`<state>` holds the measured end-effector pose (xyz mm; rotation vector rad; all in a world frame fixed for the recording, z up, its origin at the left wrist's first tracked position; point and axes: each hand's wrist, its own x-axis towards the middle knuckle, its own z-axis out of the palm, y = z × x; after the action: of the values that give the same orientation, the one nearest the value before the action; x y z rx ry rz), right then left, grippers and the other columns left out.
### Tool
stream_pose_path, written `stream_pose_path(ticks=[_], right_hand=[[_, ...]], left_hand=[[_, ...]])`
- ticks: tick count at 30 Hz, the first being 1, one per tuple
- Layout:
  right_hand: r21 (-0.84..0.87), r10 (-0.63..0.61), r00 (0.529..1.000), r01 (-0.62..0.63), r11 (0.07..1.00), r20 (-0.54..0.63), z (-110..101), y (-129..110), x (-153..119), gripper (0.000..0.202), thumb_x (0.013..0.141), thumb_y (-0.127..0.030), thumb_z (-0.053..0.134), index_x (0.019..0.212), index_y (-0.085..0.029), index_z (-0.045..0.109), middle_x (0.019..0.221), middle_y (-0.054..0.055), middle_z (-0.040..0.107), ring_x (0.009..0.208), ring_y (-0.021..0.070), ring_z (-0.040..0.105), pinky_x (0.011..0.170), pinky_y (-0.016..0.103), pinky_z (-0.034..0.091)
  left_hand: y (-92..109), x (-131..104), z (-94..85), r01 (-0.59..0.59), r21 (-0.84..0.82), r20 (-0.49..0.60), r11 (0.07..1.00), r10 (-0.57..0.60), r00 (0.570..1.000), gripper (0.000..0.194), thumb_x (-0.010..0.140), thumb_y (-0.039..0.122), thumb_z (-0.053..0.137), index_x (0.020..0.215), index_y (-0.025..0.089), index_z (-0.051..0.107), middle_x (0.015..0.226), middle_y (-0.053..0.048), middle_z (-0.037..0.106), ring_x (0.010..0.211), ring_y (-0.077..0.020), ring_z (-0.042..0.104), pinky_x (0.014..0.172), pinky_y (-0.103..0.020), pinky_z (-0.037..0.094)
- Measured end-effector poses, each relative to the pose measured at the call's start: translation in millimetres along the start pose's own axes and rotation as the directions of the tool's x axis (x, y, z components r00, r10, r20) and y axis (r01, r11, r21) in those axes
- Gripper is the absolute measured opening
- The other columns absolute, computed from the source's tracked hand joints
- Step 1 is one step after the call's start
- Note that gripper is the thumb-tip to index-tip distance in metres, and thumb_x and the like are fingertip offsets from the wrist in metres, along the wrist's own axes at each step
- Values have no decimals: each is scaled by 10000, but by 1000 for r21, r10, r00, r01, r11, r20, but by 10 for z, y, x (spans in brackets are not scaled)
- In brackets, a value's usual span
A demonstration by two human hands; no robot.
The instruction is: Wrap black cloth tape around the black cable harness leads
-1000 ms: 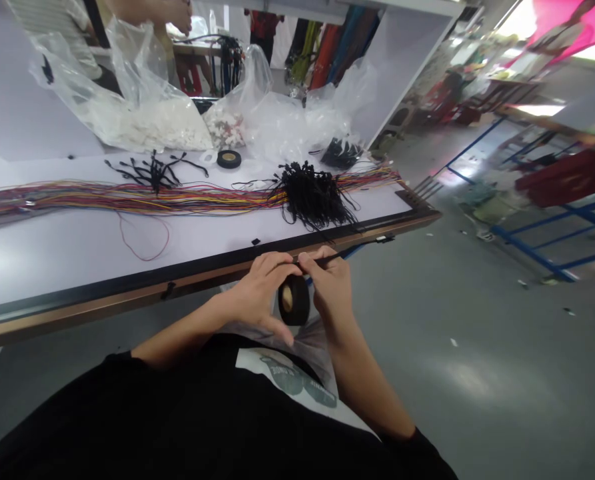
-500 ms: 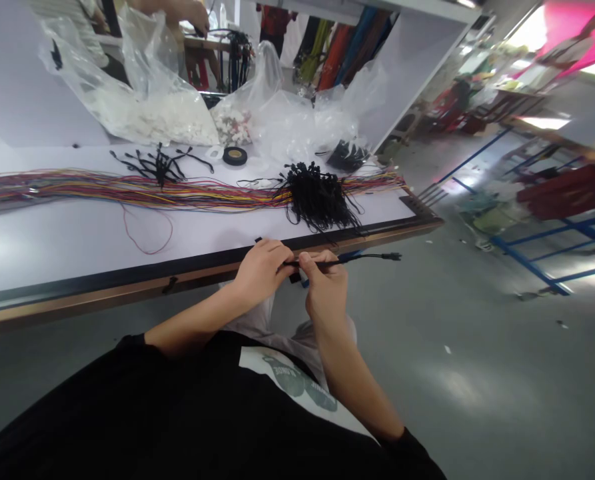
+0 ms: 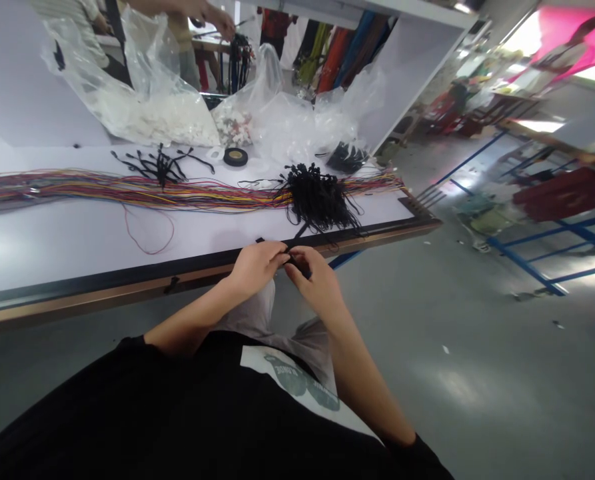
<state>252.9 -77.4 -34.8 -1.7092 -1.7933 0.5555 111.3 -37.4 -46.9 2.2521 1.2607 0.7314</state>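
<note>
At the table's front edge, my left hand (image 3: 257,268) and my right hand (image 3: 318,279) meet with fingertips pinched together. Both grip a thin black cable (image 3: 300,233), whose visible stretch slants up from the fingers toward a pile of black cables (image 3: 320,197) with small connectors. The rest of the held cable is mostly covered by my fingers. Behind the hands, a long bundle of red, yellow and dark wires (image 3: 192,195) runs across the white tabletop. A smaller group of black cables (image 3: 162,167) lies on it to the left.
A roll of black tape (image 3: 236,157) lies behind the wires. Clear plastic bags (image 3: 152,113) of small white parts stand along the back. Past the shelf opening, another person's hand (image 3: 220,21) is near hanging black cables (image 3: 240,63). A blue-framed table (image 3: 527,263) stands at right.
The cable's connector end, which stuck out to the right of my right hand, no longer shows there. A black length now slants up between my hands. My right fingers have curled inward.
</note>
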Motion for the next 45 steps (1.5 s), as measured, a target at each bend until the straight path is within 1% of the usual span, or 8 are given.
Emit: stream_pose_path(ticks=[6,17,24,29,36,41,44,45], right_hand=[[-516,36,976,81,853,214,-80,-176,73,359,877,-332,355,1151,-243,569,922,81,711,884,251,625,722,334,367],[-637,6,944,218,740,329,-55,-104,226,340,911,-355,344,1054,-228,625,974,82,711,906,222,617,656,301,304],[-672,-152,896,417,612,418,-47,-62,196,286,877,-281,402,989,-197,651,935,102,698,901,234,597,724,338,283],[-642,-224,863,490,590,453,-14,-23,136,291,844,-255,423,985,-192,670,884,113,703,881,237,591,723,355,271],[-609,-235,874,469,640,425,112,-22,150,294,811,-261,447,940,-189,701,798,115,709,819,235,595,739,381,284],[-642,-116,984,174,747,132,-269,167,522,186,719,-161,531,713,-168,717,682,113,676,796,271,595,796,449,329],[-503,-109,991,134,853,80,-497,182,622,256,788,-271,483,923,-239,698,793,46,693,780,220,602,754,392,403],[-303,-138,984,165,939,109,-509,155,612,282,799,-302,475,985,-235,677,826,33,690,774,194,601,742,359,421]], left_hand=[[-51,5,34,110,-279,61,954,-96,993,114,803,144,464,703,162,516,647,32,534,605,-100,511,594,-207,383],[22,3,144,221,175,82,959,-238,968,189,906,240,358,913,144,520,851,-117,666,834,-223,647,722,-299,452],[-110,-86,39,285,-291,281,913,-203,938,250,846,267,447,614,175,433,556,18,581,500,-102,581,528,-200,426],[-169,-164,54,333,-398,368,855,-184,911,209,781,224,502,586,157,468,505,36,555,433,-79,549,467,-182,413],[-80,-202,41,420,-406,393,812,-260,882,216,758,142,458,544,159,440,398,60,473,363,-63,485,430,-170,386],[88,-313,-166,391,-395,679,831,-22,734,208,714,178,556,518,149,494,397,43,507,392,-83,511,455,-188,408],[60,-229,-286,397,-478,556,784,-81,827,192,774,186,525,589,138,534,509,22,586,462,-72,550,512,-187,441],[34,-176,-314,395,-502,523,769,-94,847,181,787,184,519,616,135,546,538,18,603,476,-70,560,525,-189,449]])
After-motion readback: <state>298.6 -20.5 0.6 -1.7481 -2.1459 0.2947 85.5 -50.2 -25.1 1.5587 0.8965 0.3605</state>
